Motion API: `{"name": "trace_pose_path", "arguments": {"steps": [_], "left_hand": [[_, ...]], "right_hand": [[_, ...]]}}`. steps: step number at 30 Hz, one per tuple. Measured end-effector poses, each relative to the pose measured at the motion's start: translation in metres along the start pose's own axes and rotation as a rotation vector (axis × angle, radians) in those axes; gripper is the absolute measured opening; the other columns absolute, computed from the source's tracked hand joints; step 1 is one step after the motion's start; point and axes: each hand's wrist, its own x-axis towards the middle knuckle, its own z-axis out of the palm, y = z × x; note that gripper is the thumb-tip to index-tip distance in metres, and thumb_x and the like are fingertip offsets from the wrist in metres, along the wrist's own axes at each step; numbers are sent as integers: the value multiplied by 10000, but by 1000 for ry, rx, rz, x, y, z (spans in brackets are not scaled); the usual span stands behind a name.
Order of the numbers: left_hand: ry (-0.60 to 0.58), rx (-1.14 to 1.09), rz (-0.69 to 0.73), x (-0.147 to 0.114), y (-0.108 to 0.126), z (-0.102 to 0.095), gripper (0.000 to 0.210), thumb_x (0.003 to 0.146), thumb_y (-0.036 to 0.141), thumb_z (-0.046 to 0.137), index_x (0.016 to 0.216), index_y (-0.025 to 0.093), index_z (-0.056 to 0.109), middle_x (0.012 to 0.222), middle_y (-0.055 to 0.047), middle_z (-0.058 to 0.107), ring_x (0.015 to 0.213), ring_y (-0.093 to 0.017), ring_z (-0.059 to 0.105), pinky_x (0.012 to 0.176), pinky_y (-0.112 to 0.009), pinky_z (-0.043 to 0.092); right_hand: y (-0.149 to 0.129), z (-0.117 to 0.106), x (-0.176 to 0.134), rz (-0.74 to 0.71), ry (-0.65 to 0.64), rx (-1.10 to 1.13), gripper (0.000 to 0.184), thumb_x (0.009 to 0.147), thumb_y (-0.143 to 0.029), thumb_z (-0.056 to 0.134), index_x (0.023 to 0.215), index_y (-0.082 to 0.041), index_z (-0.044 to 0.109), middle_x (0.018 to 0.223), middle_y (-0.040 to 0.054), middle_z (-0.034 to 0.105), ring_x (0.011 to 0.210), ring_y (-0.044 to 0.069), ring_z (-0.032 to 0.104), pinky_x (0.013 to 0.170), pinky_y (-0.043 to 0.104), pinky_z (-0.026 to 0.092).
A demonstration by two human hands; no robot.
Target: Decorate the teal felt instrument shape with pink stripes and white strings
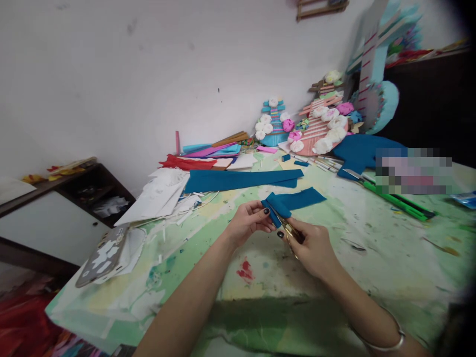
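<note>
My left hand pinches the near end of a blue crepe-like strip between thumb and fingers. The strip's far part trails to the right over the table. In my right hand are gold-handled scissors, with their blades at the held end of the strip. The strip partly covers the blades, so I cannot tell how far apart they are. Behind both hands lies a longer blue strip, flat on the table.
On the paint-stained table lie white sheets at left, coloured papers at the back, and a green box cutter at right. Flower-decorated instrument shapes stand against the wall. A phone-shaped brown object rests near the left edge.
</note>
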Motion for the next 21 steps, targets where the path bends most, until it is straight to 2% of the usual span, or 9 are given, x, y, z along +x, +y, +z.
{"name": "trace_pose_path", "arguments": {"steps": [6, 12, 21], "left_hand": [[-5, -9, 1, 0, -2, 0, 373, 679, 364, 748, 893, 100, 595, 663, -59, 673, 557, -153, 657, 508, -213, 496], [-11, 0, 6, -1, -1, 0, 356, 695, 362, 735, 894, 101, 597, 666, -62, 670, 566, -150, 656, 514, -211, 499], [-4, 21, -15, 0, -1, -2, 353, 692, 369, 732, 892, 109, 601, 684, -69, 677, 555, -156, 654, 510, -220, 498]], "right_hand": [[-1, -1, 0, 13, -18, 27, 150, 785, -267, 501, 700, -172, 580, 472, -37, 467, 450, 99, 398, 472, 216, 273], [1, 0, 0, 19, -28, 25, 153, 795, -278, 498, 739, -175, 597, 491, -34, 493, 457, 102, 408, 473, 213, 275], [2, 0, -1, 9, 29, 5, 208, 803, -314, 521, 850, -176, 670, 539, -19, 568, 470, 107, 449, 489, 215, 316]]}}
